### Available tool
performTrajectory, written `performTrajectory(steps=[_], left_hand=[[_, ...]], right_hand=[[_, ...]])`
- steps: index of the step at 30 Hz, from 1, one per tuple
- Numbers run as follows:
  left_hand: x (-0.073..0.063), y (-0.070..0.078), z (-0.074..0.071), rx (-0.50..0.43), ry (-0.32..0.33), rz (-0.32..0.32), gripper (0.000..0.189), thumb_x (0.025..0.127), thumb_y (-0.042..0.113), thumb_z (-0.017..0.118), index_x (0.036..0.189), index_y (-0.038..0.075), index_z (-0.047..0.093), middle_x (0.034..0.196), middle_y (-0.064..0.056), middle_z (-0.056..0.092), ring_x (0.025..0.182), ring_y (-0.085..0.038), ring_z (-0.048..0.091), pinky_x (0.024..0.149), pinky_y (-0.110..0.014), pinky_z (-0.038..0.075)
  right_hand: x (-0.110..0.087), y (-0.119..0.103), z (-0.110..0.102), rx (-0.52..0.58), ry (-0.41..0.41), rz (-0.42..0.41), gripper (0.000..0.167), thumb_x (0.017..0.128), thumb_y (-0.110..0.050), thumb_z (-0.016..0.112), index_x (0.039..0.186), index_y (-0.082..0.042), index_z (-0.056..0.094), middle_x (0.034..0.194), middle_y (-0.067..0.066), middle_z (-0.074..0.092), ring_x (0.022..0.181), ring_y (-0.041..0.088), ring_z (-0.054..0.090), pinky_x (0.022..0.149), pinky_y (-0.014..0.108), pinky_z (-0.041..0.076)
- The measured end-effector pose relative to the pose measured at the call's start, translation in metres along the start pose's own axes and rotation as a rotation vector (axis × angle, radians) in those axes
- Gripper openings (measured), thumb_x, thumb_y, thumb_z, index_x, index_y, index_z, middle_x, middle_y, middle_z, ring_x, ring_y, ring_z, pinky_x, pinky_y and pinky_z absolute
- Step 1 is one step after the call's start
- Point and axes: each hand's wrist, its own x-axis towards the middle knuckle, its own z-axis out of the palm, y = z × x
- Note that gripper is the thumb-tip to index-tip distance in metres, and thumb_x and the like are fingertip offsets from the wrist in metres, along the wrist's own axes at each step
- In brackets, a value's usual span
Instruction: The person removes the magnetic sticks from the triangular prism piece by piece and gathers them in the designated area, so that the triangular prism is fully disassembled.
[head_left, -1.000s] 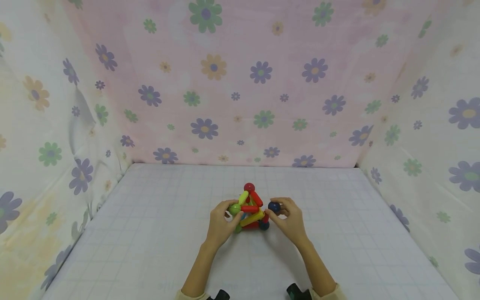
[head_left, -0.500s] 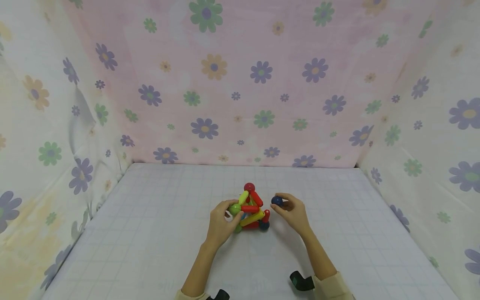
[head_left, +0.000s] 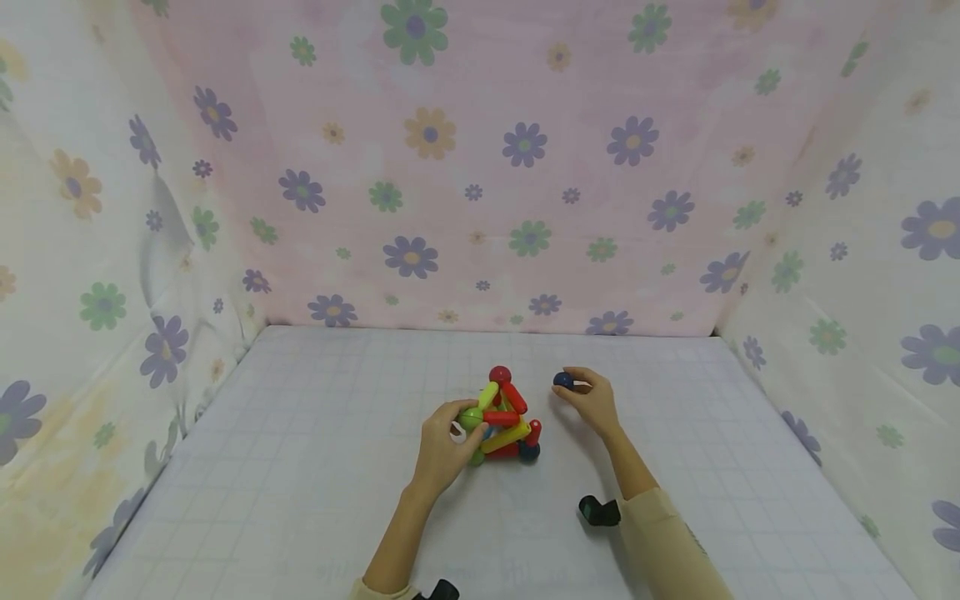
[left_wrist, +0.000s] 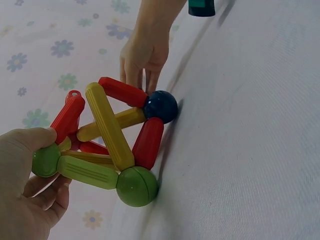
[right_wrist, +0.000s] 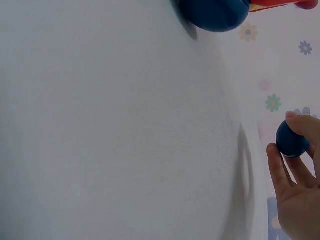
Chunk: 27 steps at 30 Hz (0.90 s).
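A structure of rods and balls stands on the table, with yellow rods (left_wrist: 108, 125), red rods (left_wrist: 148, 143), a green rod (left_wrist: 86, 172) and balls at its corners. My left hand (head_left: 441, 450) pinches the upper green ball (left_wrist: 46, 161) at its left side. Another green ball (left_wrist: 137, 186) and a dark blue ball (left_wrist: 160, 107) sit at the base, and a red ball (head_left: 500, 376) tops the far end. My right hand (head_left: 597, 403) holds a loose dark blue ball (right_wrist: 292, 139) between thumb and fingers, apart from the structure and to its right.
The white table (head_left: 300, 483) has a faint grid and is bounded by flowered cloth walls (head_left: 480, 183) at the back and both sides. Black camera mounts (head_left: 600, 511) stick out from the wrists.
My right hand has drawn away from the structure, moving back and to the right with the dark blue ball. My left hand stays in place on the green ball.
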Motion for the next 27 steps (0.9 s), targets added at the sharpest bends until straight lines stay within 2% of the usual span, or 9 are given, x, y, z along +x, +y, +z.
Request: performTrajectory(steps=[4,10,22,27], left_hand=[[0.0,-0.001,0.0,-0.004,0.005,0.004,0.031,0.079,0.008,0.074,0.106,-0.002,0.064,0.098,-0.01,0.067,0.075,-0.015,0.056,0.061,-0.029,0.051],[-0.001,-0.002,0.0,-0.008,0.004,0.011,0.029,0.08,0.008,0.073,0.107,-0.001,0.064,0.099,-0.009,0.067,0.075,-0.016,0.056,0.062,-0.03,0.051],[0.0,0.0,0.001,-0.001,0.003,0.009,0.03,0.08,0.008,0.074,0.107,-0.001,0.064,0.099,-0.009,0.067,0.075,-0.016,0.056,0.062,-0.028,0.051],[0.0,0.001,0.001,0.002,0.011,0.007,0.031,0.079,0.007,0.074,0.107,-0.001,0.064,0.099,-0.01,0.067,0.075,-0.016,0.056,0.061,-0.029,0.051]], right_hand=[[0.013,0.014,0.005,-0.059,0.015,0.037,0.042,0.081,-0.01,0.072,0.118,0.007,0.059,0.114,0.026,0.061,0.091,0.032,0.064,0.074,0.023,0.051],[0.022,0.02,0.011,-0.046,0.028,0.105,0.043,0.082,-0.012,0.072,0.12,0.004,0.058,0.119,0.024,0.059,0.103,0.037,0.06,0.089,0.042,0.049],[0.036,0.027,0.015,-0.073,0.1,0.128,0.045,0.082,-0.012,0.072,0.121,0.005,0.057,0.121,0.024,0.059,0.108,0.035,0.058,0.093,0.043,0.046],[0.042,0.026,0.02,-0.067,0.1,0.137,0.045,0.082,-0.013,0.072,0.121,0.005,0.057,0.121,0.025,0.059,0.108,0.036,0.057,0.093,0.044,0.046]])
